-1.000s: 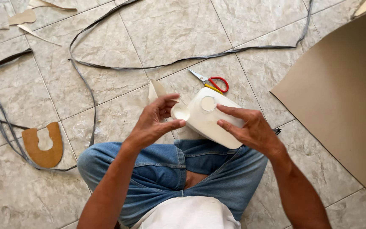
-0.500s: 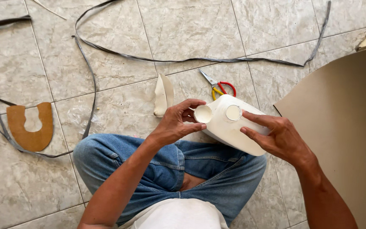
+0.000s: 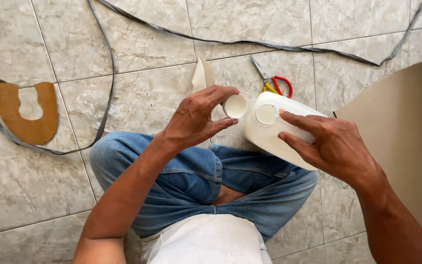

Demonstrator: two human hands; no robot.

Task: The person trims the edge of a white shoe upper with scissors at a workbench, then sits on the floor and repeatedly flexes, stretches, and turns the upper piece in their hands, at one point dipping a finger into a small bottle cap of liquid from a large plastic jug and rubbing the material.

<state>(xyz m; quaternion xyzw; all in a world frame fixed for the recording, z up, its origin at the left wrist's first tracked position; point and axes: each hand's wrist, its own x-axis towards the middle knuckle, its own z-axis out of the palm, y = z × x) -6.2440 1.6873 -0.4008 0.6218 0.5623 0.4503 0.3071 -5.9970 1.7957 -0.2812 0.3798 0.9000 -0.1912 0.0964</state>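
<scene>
From the head view, I sit cross-legged on the tiled floor (image 3: 137,29) with a white plastic jug (image 3: 274,134) tilted above my lap, its round mouth uncovered; I cannot tell what is inside. My right hand (image 3: 335,149) closes around the jug's side, fingers (image 3: 296,120) reaching just beside the mouth. My left hand (image 3: 196,120) pinches the small white cap (image 3: 235,106), held just beside the mouth, not on it. Red-handled scissors (image 3: 274,83) lie beyond the jug.
</scene>
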